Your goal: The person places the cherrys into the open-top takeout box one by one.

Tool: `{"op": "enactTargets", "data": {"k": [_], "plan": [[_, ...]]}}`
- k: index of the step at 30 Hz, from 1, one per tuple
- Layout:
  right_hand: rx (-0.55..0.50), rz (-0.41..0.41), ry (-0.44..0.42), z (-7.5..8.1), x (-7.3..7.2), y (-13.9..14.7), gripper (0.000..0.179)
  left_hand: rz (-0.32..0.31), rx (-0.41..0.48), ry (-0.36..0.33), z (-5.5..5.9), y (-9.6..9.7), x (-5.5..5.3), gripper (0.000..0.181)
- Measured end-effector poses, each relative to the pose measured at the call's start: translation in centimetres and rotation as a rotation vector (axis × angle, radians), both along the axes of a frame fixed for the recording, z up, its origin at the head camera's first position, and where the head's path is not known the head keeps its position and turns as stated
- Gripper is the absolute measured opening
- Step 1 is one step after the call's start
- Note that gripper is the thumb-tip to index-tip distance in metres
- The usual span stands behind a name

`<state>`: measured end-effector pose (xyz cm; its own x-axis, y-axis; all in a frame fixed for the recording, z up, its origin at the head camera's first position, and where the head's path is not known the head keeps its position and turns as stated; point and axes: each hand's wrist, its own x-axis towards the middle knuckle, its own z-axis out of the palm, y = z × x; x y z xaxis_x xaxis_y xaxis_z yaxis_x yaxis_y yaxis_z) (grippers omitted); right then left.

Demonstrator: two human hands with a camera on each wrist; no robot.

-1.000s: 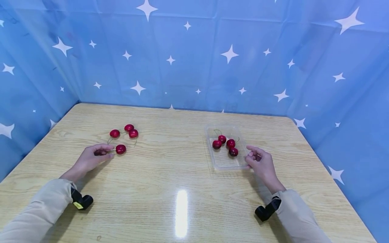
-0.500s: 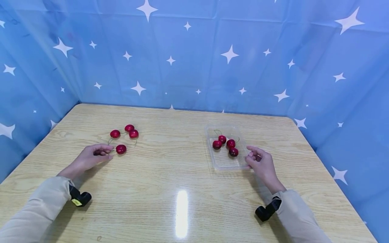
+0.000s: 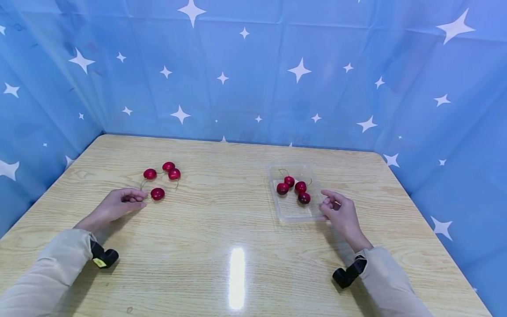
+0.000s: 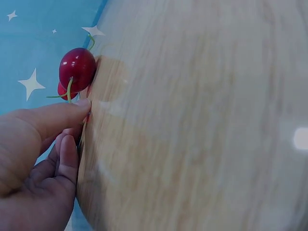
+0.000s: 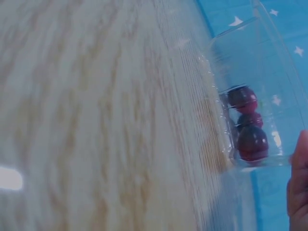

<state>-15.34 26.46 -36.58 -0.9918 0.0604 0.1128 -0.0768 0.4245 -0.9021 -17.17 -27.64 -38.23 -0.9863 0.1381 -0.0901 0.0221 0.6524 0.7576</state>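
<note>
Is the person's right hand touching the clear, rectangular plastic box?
Touching. The head view shows the right hand gripping the clear, rectangular plastic box by its right edge, with no gap between them.

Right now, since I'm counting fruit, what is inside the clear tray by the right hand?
Four dark red cherries lie inside the clear tray. The patches of tray floor directly beneath them are covered and cannot be seen.
</note>
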Motion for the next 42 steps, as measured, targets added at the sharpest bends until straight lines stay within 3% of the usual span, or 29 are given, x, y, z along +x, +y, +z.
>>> {"op": "enactTargets", "data": {"k": [7,12,20,31,42], "plan": [[0.004,0.003,-0.016,0.1,0.1,0.0,0.039,-0.010,-0.021,0.014,0.2,-0.1,0.1,0.036],[0.002,0.007,-0.011,0.1,0.1,0.0,0.039,0.014,-0.044,0.014,0.2,-0.2,0.2,0.040],[0.025,0.003,0.003,0.1,0.0,0.0,0.037,0.035,-0.014,0.024,0.2,-0.2,0.3,0.042],[0.030,-0.007,0.006,0.0,0.0,0.0,0.037,0.020,-0.020,-0.014,1.7,1.0,0.3,0.050],[0.057,-0.009,0.001,0.0,0.1,0.0,0.037,0.017,-0.009,0.011,2.7,2.3,0.1,0.050]]}}
